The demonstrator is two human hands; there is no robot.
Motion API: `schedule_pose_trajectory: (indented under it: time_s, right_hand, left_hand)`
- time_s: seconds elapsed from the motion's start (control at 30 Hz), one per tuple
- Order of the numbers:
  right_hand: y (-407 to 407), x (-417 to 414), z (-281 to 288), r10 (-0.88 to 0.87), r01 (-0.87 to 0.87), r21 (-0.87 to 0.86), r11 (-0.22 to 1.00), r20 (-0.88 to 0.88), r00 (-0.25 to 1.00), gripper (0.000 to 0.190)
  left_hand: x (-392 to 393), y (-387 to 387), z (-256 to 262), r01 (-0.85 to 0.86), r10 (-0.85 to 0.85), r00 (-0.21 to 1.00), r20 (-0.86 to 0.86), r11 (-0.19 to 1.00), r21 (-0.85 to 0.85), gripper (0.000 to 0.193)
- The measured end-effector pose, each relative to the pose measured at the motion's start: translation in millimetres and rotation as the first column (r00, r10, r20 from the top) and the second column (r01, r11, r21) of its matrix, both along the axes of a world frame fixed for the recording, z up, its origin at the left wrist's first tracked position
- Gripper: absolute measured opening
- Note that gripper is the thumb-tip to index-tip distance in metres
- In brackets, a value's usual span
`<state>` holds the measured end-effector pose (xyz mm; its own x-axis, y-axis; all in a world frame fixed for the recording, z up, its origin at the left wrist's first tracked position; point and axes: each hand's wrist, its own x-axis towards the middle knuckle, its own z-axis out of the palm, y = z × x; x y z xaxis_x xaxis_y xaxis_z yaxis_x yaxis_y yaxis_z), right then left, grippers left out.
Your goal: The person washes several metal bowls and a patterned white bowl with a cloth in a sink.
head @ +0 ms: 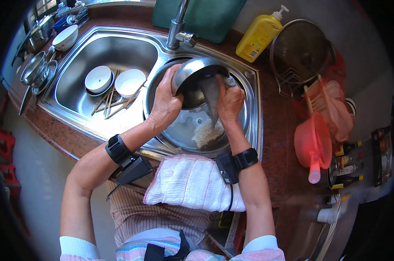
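Note:
My left hand grips the rim of a metal bowl, tilted over the right-hand basin. In my right hand is a grey cloth, partly inside the bowl and hanging down from it; the fingers press near the bowl's rim. Below them a large round metal basin holds cloudy water and a pale, rough-textured clump that I cannot identify for certain. The left sink contains white bowls and several chopsticks.
A chrome faucet stands behind the basins. Right of it are a yellow pump bottle, a glass lid and a red plastic ladle. A white towel hangs at the front edge. Metal ladles lie at the left.

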<state>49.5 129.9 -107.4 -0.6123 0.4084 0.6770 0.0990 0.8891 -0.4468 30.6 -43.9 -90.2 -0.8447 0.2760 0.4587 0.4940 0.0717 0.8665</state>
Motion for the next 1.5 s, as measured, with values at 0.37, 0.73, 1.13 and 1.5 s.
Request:
schedule_pose_trajectory:
  time_s: [0.37, 0.73, 1.13, 1.5]
  right_hand:
    - [-50, -4, -23, 0.377, -0.391, -0.855, 0.341, -0.256, 0.89, 0.042]
    - [-14, -2, -1, -0.044, 0.051, -0.063, 0.997, 0.11, 0.993, 0.045]
    - [0, -1, 5, 0.122, -0.132, -0.035, 0.991, -0.202, 0.972, 0.038]
    - [-47, -1, -21, 0.409, -0.368, -0.909, 0.198, -0.265, 0.873, 0.032]
  left_hand:
    - [-3, -2, -2, -0.067, 0.08, 0.995, -0.061, 0.979, 0.193, 0.057]
    - [1, 2, -1, -0.009, 0.015, 0.996, -0.091, 0.998, 0.058, 0.06]
    - [-3, 2, -5, 0.047, -0.048, 0.999, 0.007, 0.997, 0.058, 0.063]
    - [-2, 0, 2, -0.023, 0.043, 0.992, -0.122, 0.986, 0.167, 0.059]
